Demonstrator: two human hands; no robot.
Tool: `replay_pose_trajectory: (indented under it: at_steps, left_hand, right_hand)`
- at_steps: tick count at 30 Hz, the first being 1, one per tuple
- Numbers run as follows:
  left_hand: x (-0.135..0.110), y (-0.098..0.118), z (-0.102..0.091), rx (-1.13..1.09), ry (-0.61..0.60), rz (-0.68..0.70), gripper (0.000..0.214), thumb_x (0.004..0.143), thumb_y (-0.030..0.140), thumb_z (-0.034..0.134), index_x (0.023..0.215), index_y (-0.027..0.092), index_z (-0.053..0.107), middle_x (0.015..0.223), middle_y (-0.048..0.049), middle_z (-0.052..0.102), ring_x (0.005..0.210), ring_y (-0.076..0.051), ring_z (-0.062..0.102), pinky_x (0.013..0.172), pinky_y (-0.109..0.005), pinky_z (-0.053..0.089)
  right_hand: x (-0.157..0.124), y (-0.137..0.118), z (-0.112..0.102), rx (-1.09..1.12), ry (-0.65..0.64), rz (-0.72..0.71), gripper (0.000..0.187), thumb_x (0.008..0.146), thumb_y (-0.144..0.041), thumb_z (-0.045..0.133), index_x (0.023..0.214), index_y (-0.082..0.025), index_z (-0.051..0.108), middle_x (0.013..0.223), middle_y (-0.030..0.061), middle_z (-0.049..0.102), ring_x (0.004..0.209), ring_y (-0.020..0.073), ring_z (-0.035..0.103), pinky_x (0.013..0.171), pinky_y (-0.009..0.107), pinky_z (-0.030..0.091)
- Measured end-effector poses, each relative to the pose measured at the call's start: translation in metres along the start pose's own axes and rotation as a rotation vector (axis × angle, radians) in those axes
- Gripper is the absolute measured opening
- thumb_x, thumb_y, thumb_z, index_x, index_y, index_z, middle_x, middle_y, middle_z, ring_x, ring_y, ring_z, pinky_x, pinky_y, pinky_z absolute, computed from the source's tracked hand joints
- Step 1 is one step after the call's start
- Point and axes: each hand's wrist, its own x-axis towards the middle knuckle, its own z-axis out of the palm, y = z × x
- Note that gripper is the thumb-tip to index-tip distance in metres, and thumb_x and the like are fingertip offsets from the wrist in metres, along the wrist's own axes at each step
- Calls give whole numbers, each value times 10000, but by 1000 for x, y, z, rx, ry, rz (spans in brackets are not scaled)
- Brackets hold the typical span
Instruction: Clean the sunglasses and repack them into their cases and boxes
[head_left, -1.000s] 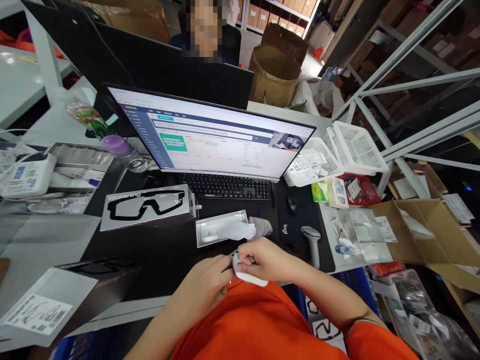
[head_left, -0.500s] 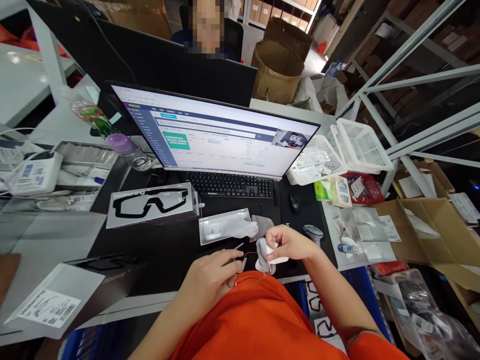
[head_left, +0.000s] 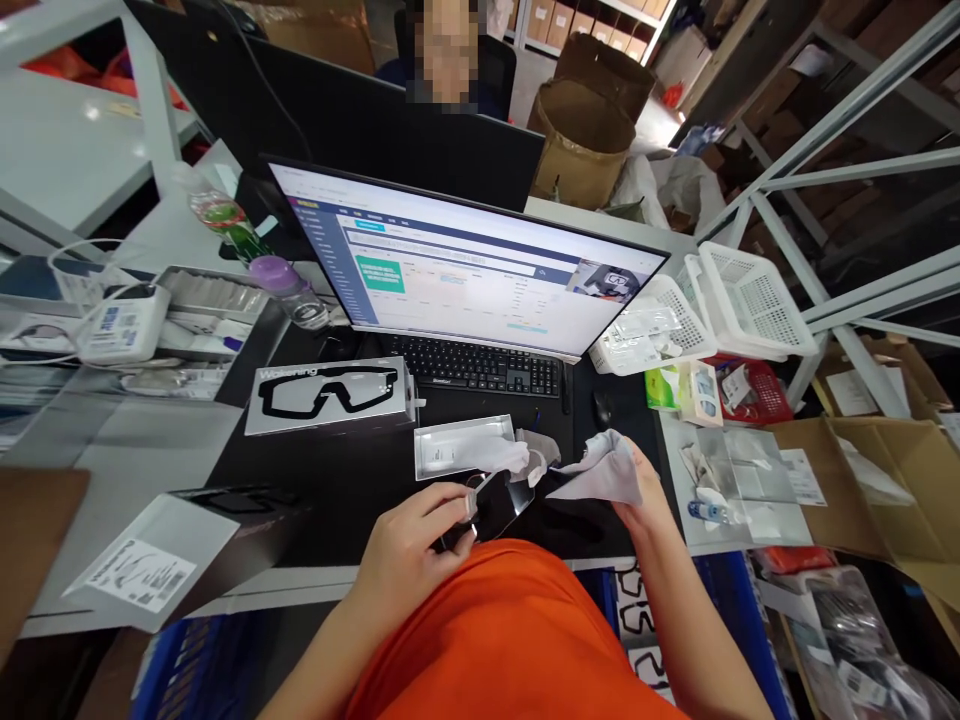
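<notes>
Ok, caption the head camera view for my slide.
Left hand grips a glossy black eyewear piece while right hand holds a soft grey cloth.

Black-topped desk (head_left: 322, 510) bearing a long black keyboard (head_left: 474, 366), a silver-and-white goggles box (head_left: 330, 396), a shallow open silver tray (head_left: 435, 450), and a small black mouse (head_left: 602, 406).

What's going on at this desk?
A person in an orange shirt sits at a desk. Their left hand grips a dark glossy piece, probably a goggle lens, and their right hand holds a grey cloth just beside it. In front of them lies an open silver box, next to a carton printed with goggles. Another person sits beyond the monitor.
</notes>
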Motion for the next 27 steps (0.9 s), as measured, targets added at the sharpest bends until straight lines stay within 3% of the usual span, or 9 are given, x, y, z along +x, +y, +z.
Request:
replay_pose_trajectory:
  at_steps: [4, 7, 11, 15, 19, 21, 25, 27]
  left_hand:
    - [1, 2, 3, 58, -7, 9, 168, 850, 154, 636, 1000, 216, 674, 1069, -37, 712, 907, -169, 707, 764, -242, 573]
    - [1, 3, 6, 108, -12, 28, 180, 858, 177, 640, 1033, 209, 662, 1085, -43, 712, 920, -184, 713, 753, -256, 576]
    - [3, 6, 13, 190, -29, 3, 193, 847, 178, 656, 1036, 214, 634, 1104, -41, 711, 915, -205, 719, 725, -283, 582]
    - [6, 11, 21, 272, -57, -103, 265, 819, 151, 679, 1061, 226, 601, 1127, -44, 711, 931, -234, 725, 704, -301, 589]
    - [9, 18, 26, 312, -121, -212, 355, 815, 85, 617, 1146, 200, 559, 1213, -92, 681, 964, -266, 724, 696, -329, 600]
    - [10, 18, 28, 295, -135, -220, 380, 838, 55, 536, 1195, 185, 538, 1282, -123, 654, 1014, -273, 720, 732, -346, 609]
    - [8, 17, 30, 288, -125, -272, 464, 790, -32, 420, 1172, 196, 553, 1414, -131, 588, 1066, -266, 718, 748, -331, 613]
    - [7, 17, 31, 278, -121, -263, 444, 812, 2, 448, 1195, 197, 558, 1373, -133, 618, 1022, -272, 733, 718, -331, 619]
  right_hand:
    - [-8, 10, -1, 46, 86, -10, 406, 615, -419, 920, 888, -232, 684, 820, 8, 729, 652, 175, 646, 676, 317, 545]
    - [-19, 21, 7, 8, 16, 36, 362, 665, -433, 893, 854, -227, 663, 791, 2, 704, 647, 162, 625, 651, 293, 525]
    - [-43, 42, 34, -64, -124, 82, 421, 700, -501, 868, 699, -203, 571, 577, -53, 516, 508, 98, 439, 510, 217, 380]
    - [-61, 51, 75, -178, -243, -67, 443, 791, -565, 759, 718, -212, 502, 617, -61, 459, 548, 95, 378, 538, 213, 348]
    - [-64, 51, 106, -297, -327, -93, 378, 796, -463, 737, 734, -227, 448, 634, -64, 448, 556, 100, 364, 528, 216, 334]
    - [-64, 51, 112, -435, -319, -146, 397, 733, -406, 786, 717, -228, 431, 621, -72, 429, 555, 98, 347, 517, 216, 307]
    - [-62, 50, 113, -663, -276, -399, 426, 674, -357, 832, 627, -216, 433, 590, -70, 430, 564, 100, 358, 552, 239, 301]
    - [-59, 46, 110, -652, -272, -378, 462, 674, -364, 846, 572, -213, 421, 567, -64, 433, 559, 100, 364, 556, 244, 313]
